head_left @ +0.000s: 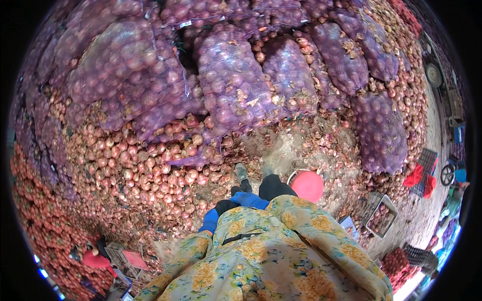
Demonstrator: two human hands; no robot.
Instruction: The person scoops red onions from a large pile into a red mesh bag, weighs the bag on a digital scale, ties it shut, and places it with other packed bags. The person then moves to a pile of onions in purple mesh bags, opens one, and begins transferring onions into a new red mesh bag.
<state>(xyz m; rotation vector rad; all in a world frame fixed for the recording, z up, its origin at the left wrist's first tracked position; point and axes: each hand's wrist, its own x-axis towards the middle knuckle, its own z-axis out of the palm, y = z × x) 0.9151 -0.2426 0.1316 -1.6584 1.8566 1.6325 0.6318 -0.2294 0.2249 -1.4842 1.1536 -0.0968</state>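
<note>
Both my hands wear blue gloves and hang low before a flower-patterned smock (248, 259). My left hand (209, 221) is beside my dark trouser leg, its fingers mostly hidden. Across the front of my thighs lies my right hand (249, 200); whether anything is in it cannot be seen. Ahead of my shoe (241, 172), loose red onions (139, 165) spread over the ground to the left. Purple mesh sacks full of onions (233, 79) are stacked in front of them. A round red lid or seat (308, 186) is close to my right leg.
A full mesh sack (380, 131) leans on an onion heap at right. Nearby are a plastic crate (381, 214) with onions and a dark crate (423, 173) with red cloth. A person in red (96, 259) is at lower left. Papery onion skins (324, 139) litter the floor.
</note>
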